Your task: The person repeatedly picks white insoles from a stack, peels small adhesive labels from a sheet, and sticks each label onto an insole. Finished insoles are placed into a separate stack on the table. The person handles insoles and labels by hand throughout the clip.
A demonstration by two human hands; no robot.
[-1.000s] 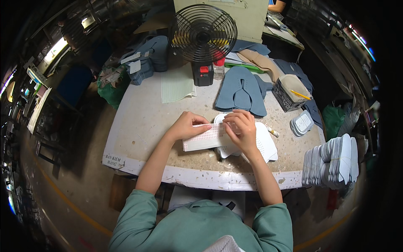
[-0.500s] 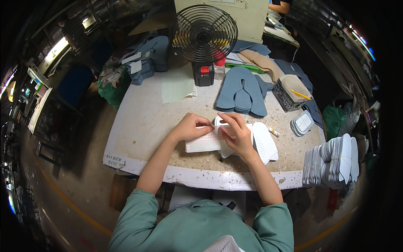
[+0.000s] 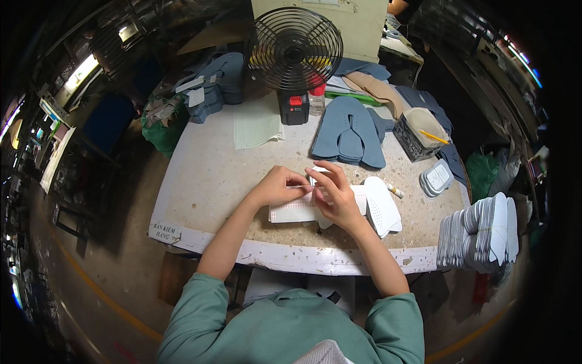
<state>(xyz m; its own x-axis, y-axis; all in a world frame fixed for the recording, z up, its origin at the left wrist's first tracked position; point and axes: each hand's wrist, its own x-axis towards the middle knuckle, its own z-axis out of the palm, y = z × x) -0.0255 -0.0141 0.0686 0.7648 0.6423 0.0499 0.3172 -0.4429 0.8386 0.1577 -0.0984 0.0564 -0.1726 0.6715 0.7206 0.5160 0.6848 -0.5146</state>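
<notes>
Left hand (image 3: 279, 184) pinches strip (image 3: 298, 186) | right hand (image 3: 337, 199) part-curled (hold unclear) | sheet (image 3: 294, 214) near table edge (image 3: 291, 258)

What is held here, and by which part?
The left hand appears to pinch the pink-gridded white sheet near its upper edge; whether the right hand also grips it cannot be told.

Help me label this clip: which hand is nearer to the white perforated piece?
Right. The right hand is just left of the white perforated piece; the left hand is farther left.
</notes>
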